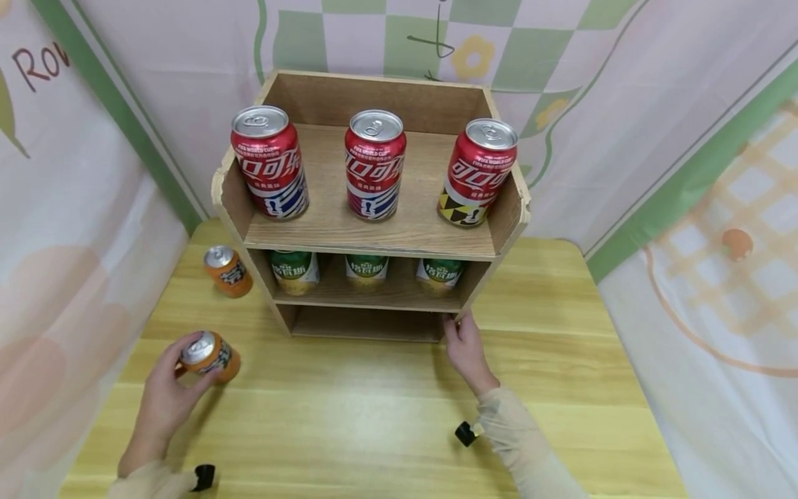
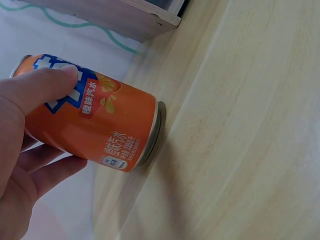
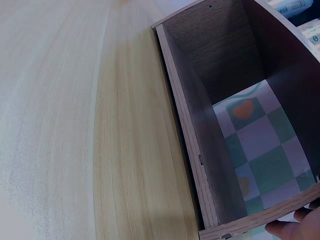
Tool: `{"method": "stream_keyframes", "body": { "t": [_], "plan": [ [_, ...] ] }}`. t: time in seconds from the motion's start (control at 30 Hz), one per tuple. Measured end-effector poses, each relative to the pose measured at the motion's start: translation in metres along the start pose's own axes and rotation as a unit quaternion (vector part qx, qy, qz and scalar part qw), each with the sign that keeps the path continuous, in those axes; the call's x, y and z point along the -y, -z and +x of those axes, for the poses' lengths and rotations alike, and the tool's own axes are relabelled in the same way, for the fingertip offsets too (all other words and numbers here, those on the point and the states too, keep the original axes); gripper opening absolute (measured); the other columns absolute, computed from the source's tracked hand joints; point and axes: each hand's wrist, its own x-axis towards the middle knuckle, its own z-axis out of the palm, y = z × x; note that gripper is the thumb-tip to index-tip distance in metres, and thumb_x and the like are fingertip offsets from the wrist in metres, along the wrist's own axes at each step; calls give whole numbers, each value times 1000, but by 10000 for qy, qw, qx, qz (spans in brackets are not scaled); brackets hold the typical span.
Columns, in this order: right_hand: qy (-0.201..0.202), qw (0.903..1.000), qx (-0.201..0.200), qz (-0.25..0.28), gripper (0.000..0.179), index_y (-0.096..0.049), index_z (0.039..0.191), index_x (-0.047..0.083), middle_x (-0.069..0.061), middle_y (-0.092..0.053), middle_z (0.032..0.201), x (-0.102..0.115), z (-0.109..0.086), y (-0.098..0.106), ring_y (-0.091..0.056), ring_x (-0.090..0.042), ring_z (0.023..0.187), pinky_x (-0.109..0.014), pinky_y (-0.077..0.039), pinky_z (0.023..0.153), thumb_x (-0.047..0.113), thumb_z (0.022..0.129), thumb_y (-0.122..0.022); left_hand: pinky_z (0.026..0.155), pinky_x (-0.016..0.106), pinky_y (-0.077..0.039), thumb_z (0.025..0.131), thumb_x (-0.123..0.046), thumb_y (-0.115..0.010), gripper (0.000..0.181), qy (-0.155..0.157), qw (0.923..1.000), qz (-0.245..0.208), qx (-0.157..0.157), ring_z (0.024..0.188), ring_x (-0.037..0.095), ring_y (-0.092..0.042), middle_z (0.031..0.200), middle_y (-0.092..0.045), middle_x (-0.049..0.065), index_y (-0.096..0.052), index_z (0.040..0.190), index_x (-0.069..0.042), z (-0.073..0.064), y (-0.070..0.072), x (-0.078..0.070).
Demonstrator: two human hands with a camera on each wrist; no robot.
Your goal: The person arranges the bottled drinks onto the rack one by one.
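My left hand [image 1: 168,395] grips an orange soda can [image 1: 219,364] at the table's left side, thumb on one side and fingers round the other. Up close in the left wrist view, the can's [image 2: 95,110] base is at the tabletop; whether it fully rests there I cannot tell. Another orange can [image 1: 229,272] stands farther back, beside the wooden shelf [image 1: 368,251]. My right hand [image 1: 467,353] holds the shelf's lower right side panel near its front edge. Part of that hand's fingers [image 3: 295,229] shows outside the panel in the right wrist view.
Three red cola cans, left [image 1: 274,166], middle [image 1: 374,166] and right [image 1: 479,173], stand on the shelf's top level. Three green cans [image 1: 366,272] occupy the middle level. The bottom compartment [image 1: 368,324] has an open front. Printed cloth [image 1: 704,229] surrounds the wooden table [image 1: 349,416].
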Motion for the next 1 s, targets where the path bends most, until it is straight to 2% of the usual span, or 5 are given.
{"method": "stream_keyframes", "body": {
  "t": [0.2,0.43,0.63,0.77,1.0],
  "plan": [
    [-73,9999,-28,113,41,-37,143,-15,-38,-44,145,1,0,0,-41,-48,138,-59,-35,116,-8,103,-42,84,-2,-43,71,14,-84,74,118,9998,-126,-106,106,-19,-43,130,-60,30,-56,138,2,0,4,-4],
    [-6,9999,-43,113,39,-40,141,-16,-38,-46,143,-3,0,0,-43,-47,137,-59,-37,115,-9,103,-43,83,-2,-45,76,6,-85,74,325,9992,-236,-18,102,-20,-45,132,-59,33,-55,143,-1,2,12,-16],
    [-39,10000,-4,14,38,-40,140,-15,-38,-46,143,-4,2,-2,-44,-48,136,-59,-39,114,-9,102,-43,84,0,-45,76,2,-87,75,282,9989,-304,200,104,-18,-47,138,-57,29,-55,143,-3,7,16,-25],
    [-40,10000,37,16,40,-39,142,-15,-37,-45,144,-5,1,-1,-43,-48,136,-60,-39,113,-8,103,-42,85,0,-46,74,-1,-89,76,192,9986,-338,362,106,-18,-47,141,-56,26,-57,143,-5,9,14,-32],
    [71,9999,-20,117,43,-37,147,-9,-31,-44,149,-47,8,-1,-43,-43,138,-58,-39,115,-2,105,-42,87,1,-45,72,0,-90,76,-112,9978,-434,495,107,-16,-49,139,-58,25,-60,141,-7,12,9,-49]
  ]
}}
